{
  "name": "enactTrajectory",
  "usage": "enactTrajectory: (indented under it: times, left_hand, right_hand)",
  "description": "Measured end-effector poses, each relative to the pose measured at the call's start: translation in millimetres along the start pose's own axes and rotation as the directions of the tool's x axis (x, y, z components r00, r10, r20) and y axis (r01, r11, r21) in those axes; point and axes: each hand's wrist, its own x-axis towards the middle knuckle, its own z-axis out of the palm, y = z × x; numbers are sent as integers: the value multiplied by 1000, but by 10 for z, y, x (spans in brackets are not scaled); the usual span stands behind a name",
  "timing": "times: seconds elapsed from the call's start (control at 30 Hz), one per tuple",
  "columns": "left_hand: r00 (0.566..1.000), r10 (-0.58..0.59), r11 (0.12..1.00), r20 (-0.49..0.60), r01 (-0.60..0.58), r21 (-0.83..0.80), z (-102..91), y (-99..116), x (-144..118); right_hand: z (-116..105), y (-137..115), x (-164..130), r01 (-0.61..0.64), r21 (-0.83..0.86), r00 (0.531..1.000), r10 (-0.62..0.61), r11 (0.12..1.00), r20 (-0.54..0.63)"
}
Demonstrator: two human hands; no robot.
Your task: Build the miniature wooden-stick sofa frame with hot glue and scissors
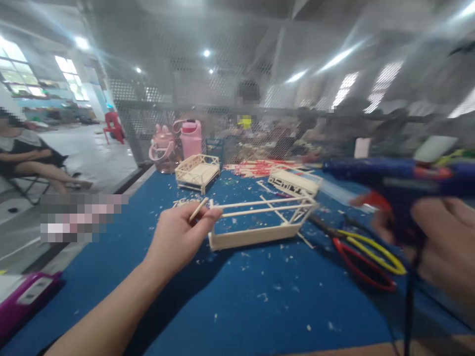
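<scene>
On the blue table (278, 306), we see the pale wooden frame (256, 236) at the middle, its long flat panel toward the near side and thin rails running from left to right above it. Our left hand (181, 230) pinches the frame's left end between thumb and fingers, with a short stick (198, 209) jutting up from the same grip. Our right hand (445, 237), blurred, is wrapped around a blue glue gun (389, 183), its nozzle pointing left, well apart from the left hand. Below it lie scissors (371, 257) with red and yellow handles, blades toward the frame's right end. Farther off we have one small wooden model (198, 170) to the left and a second model (295, 182) to the right, with red and pale sticks (256, 168) heaped beyond. A pink bottle (191, 141) stands at the far left, and a purple-edged object (29, 301) is partly in view near left. Pale scraps (263, 296) litter the table.
</scene>
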Motion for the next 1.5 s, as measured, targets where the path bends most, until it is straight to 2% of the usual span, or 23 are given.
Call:
enactTrajectory:
  times: [0.03, 0.07, 0.1, 0.17, 0.2, 0.33, 0.43, 0.57, 0.67, 0.73, 0.77, 0.8, 0.83, 0.9, 0.97, 1.0, 1.13, 1.2, 1.23, 1.33, 1.37, 1.43, 1.5]
  left_hand:
    - [1000, -8, 1000, -3, 8, 18, -10, 5, 7]
    - [1000, -12, 999, -6, 13, 31, -18, 7, 14]
    - [1000, -15, 999, -7, 15, 42, -26, 8, 20]
    - [1000, -20, 998, -8, 20, 55, -36, 3, 29]
    - [1000, -22, 998, -11, 23, 58, -40, -2, 31]
    - [999, -13, 999, -35, 15, 52, -44, -31, 36]
    - [999, -8, 999, -32, 9, 44, -45, -43, 44]
    - [999, -31, 998, -10, 32, 55, -45, -32, 37]
    - [999, -48, 997, 4, 47, 57, -39, -8, 10]
    - [999, -44, 998, 4, 44, 33, -29, 9, -6]
    - [999, -43, 999, 4, 43, 18, -23, 15, -11]
    - [999, -42, 999, 5, 42, 3, -15, 19, -13]
    - [999, -41, 999, 8, 41, -11, -8, 19, -14]
    - [1000, -22, 999, 4, 22, -39, 7, 12, -13]
    - [1000, 21, 998, -9, -22, -60, 20, -6, -10]
    - [999, 41, 997, -19, -42, -65, 26, -17, -7]
    - [997, 76, 995, -28, -77, -66, 41, -45, 4]
    - [997, 71, 995, -25, -73, -61, 39, -40, 10]
    - [998, 63, 996, -24, -64, -54, 35, -33, 12]
    - [999, 38, 999, -18, -39, -25, 24, -9, 18]
    - [999, 38, 999, -16, -38, -19, 22, -3, 18]
    - [999, 44, 999, -10, -45, -24, 22, 3, 17]
    - [999, 40, 998, 7, -39, -53, 28, 1, 15]
  right_hand:
    - [-15, 114, 189, -39, -13, 999, 39, 999, 5]
    - [0, 208, 381, -161, -21, 987, 161, 987, 7]
    - [49, 281, 566, -223, -60, 972, 227, 973, 69]
    - [242, 376, 875, -173, -231, 942, 229, 958, 245]
    - [375, 403, 988, -145, -256, 929, 221, 956, 298]
    - [931, 431, 1183, -139, -318, 894, 257, 938, 367]
    - [1165, 441, 1206, -161, -348, 878, 295, 924, 377]
    - [1154, 420, 1262, -133, -341, 871, 274, 931, 408]
    - [998, 199, 1284, -123, -329, 910, 239, 936, 338]
    - [849, -95, 1232, -52, -241, 949, 123, 969, 289]
    - [762, -273, 1180, 79, -88, 977, -60, 993, 204]
    - [672, -460, 1111, 225, 67, 961, -232, 972, 153]
    - [586, -648, 1032, 367, 193, 912, -393, 910, 120]
    - [460, -991, 867, 618, 302, 749, -661, 726, 57]
    - [428, -1255, 742, 729, 283, 642, -766, 623, 31]
    - [444, -1353, 706, 761, 256, 607, -794, 596, 46]
    - [526, -1543, 735, 803, 152, 562, -817, 576, 131]
    - [486, -1514, 805, 796, 119, 579, -803, 594, 139]
    - [440, -1457, 834, 778, 106, 605, -784, 619, 138]
    - [274, -1099, 825, 652, 106, 750, -659, 751, 62]
    - [237, -930, 774, 589, 133, 805, -593, 797, -18]
    - [225, -569, 608, 455, 192, 891, -445, 870, -94]
    - [298, -253, 396, 366, 217, 930, -349, 905, -117]
